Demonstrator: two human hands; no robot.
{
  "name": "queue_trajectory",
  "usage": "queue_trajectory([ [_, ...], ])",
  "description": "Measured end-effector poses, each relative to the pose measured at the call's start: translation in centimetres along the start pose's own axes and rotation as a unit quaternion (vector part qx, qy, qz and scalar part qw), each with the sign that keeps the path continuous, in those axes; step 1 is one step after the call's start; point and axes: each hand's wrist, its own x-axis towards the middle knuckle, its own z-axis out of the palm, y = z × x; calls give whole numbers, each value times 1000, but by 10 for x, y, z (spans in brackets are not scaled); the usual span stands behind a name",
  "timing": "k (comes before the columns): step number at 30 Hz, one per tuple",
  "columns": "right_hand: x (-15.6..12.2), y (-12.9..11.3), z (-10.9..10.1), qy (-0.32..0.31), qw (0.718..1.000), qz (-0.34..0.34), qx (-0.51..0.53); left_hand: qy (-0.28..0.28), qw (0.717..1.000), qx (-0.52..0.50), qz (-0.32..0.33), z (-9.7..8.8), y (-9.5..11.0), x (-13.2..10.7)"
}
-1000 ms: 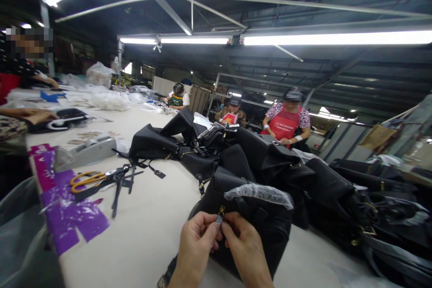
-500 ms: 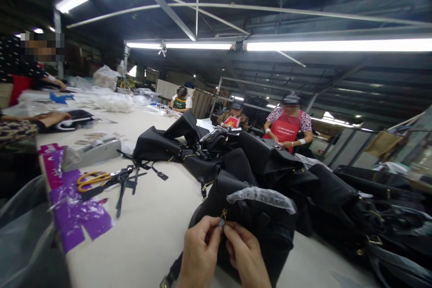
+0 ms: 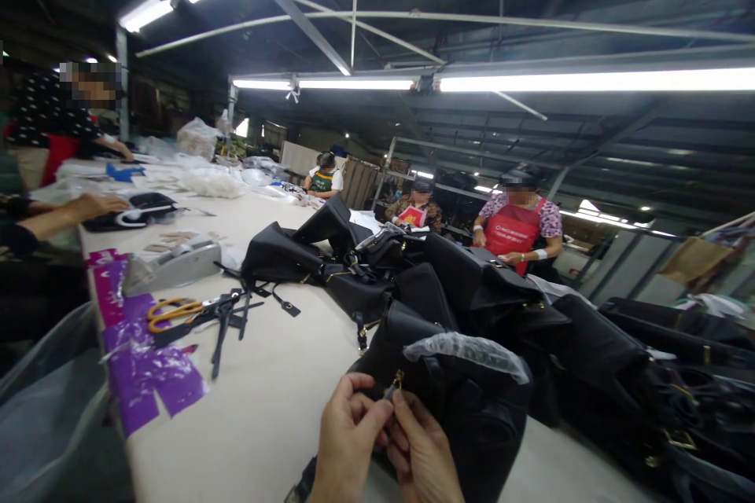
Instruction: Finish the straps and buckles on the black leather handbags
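Observation:
A black bag lies before me on the table, its top handle wrapped in clear plastic film. On its near side hangs a gold-coloured zipper fitting with a small greyish pull. My left hand pinches this zipper pull between thumb and finger, from the left. From the other side my right hand closes on the same pull, fingertips touching the left thumb. Fingers hide most of the pull. A black strap end with a buckle sticks out under my left wrist.
More black bags are heaped behind and to the right. Yellow-handled scissors, black strap pieces, a grey tape dispenser and purple film lie at left. Co-workers stand around the table; another person's hand reaches in at left.
The view has shifted slightly, so everything sits a little further right. My left fingers have opened out somewhat around the pull, while both hands stay at it.

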Motion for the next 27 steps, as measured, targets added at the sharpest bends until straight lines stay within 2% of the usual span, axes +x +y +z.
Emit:
queue_trajectory([
  [3, -1, -2, 2, 3, 1000, -8, -13, -6, 997, 55, 54, -1, -3, -2],
  [6, -1, -5, 2, 2, 1000, -17, -24, -19, 972, 149, 182, -4, -6, -6],
  [8, -1, -6, 2, 0, 1000, -16, -22, -19, 928, 214, 306, -7, -8, -7],
  [11, -1, -7, 1, -1, 1000, -11, -18, -9, 826, 313, 468, -13, -9, -5],
  [14, -3, -10, 2, -2, 1000, -9, -21, -9, 739, 409, 536, -19, -8, -1],
  [15, -3, -12, 2, -5, 1000, -6, -21, -9, 720, 430, 545, -21, -8, 0],
  [17, -5, -13, 3, -17, 1000, 7, -20, -8, 703, 448, 553, -24, -9, 3],
  [19, -6, -14, 2, -35, 999, 5, -29, -12, 714, 440, 545, -25, -9, 4],
  [20, -6, -13, 0, -45, 998, -3, -39, -17, 732, 426, 532, -24, -8, 4],
  [22, -4, -10, -4, -63, 996, -27, -55, -40, 791, 378, 479, -22, -7, 3],
  [23, -2, -8, -6, -70, 995, -38, -57, -55, 832, 344, 431, -21, -5, 2],
  [25, 1, -4, -11, -83, 994, -48, -54, -86, 917, 252, 297, -18, -2, 1],
  [27, 4, 1, -14, -91, 993, -60, -47, -106, 969, 154, 161, -16, 2, -1],
])
